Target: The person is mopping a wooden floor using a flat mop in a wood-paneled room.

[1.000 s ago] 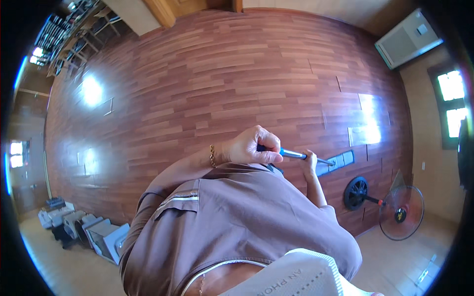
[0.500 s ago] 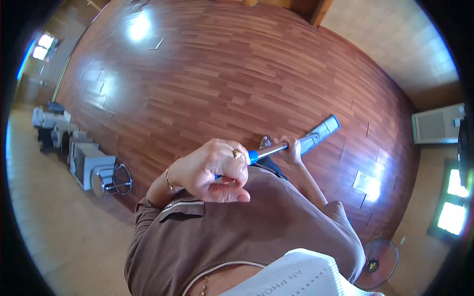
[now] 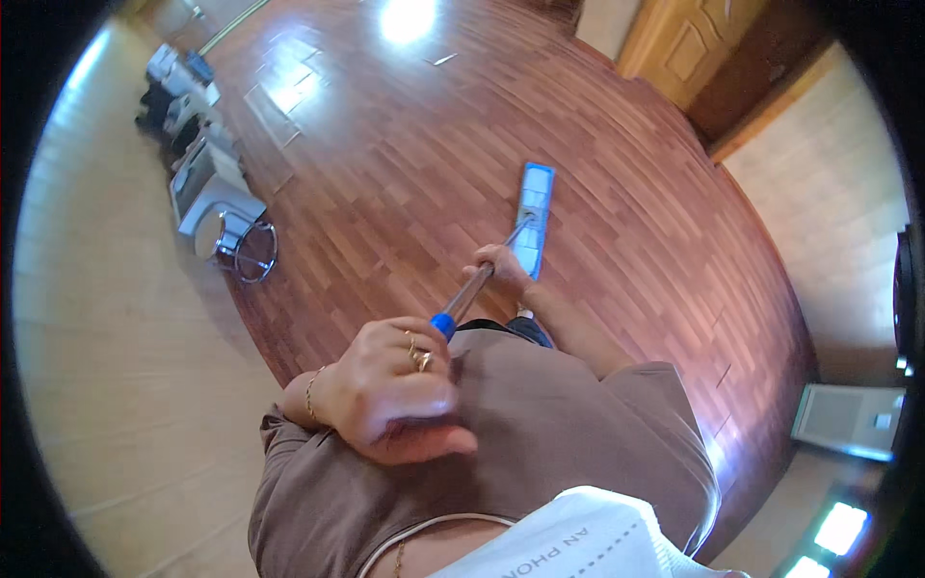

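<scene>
- The mop (image 3: pixel 501 252) is a long stick with a flat blue pad (image 3: pixel 533 218) at the far end.
- The pad lies flat on the wooden floor (image 3: pixel 405 164), out in front of the person.
- The stick is silver in the middle and has a blue grip (image 3: pixel 443 323) near the top.
- The stick slants up from the pad to the person's chest.
- The right hand (image 3: pixel 499 272) is wrapped around the silver part of the stick, close to the pad. Its fingers are closed tight on the stick.
- The left hand (image 3: pixel 393 390) sits at the top end of the stick, right by the blue grip. Its fingers are curled shut over the end of the mop.
- The left hand wears gold rings (image 3: pixel 418 357), and a thin gold bracelet (image 3: pixel 311 390) is on the wrist.
- The person wears a brown shirt (image 3: pixel 578 443).
- The floor is made of dark red-brown wood strips, and it shines where light hits it.
- On the left, by the pale wall (image 3: pixel 125 366), stands a round metal stool (image 3: pixel 236 249).
- Behind the stool some grey and white boxes (image 3: pixel 193 144) stand in a row along the wall.
- At the top right is a wooden door (image 3: pixel 694 48).
- At the lower right, a flat white box (image 3: pixel 848 422) is against the wall.
</scene>
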Demonstrator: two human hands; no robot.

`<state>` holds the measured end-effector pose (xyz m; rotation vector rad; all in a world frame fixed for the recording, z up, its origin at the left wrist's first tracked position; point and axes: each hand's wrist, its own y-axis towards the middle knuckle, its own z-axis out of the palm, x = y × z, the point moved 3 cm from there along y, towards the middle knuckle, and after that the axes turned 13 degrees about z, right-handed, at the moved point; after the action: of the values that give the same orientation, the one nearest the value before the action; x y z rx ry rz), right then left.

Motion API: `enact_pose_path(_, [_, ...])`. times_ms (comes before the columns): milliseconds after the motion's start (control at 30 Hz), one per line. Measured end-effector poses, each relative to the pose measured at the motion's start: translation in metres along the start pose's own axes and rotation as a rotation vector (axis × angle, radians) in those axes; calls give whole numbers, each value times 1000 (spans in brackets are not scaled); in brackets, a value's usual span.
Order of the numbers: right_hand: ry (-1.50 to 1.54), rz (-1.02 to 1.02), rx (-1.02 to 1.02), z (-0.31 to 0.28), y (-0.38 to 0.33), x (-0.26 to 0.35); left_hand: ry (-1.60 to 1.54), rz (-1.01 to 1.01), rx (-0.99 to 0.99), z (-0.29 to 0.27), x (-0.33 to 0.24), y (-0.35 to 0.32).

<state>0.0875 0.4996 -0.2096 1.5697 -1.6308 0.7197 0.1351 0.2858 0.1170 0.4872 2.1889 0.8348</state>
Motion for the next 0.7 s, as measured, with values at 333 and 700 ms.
enact_pose_path(333, [184, -355, 622, 39, 7, 85, 263, -56, -13, 38, -54, 94])
enact_pose_path(700, [5, -501, 734, -31, -41, 44, 380, -81, -186, 142, -53, 135])
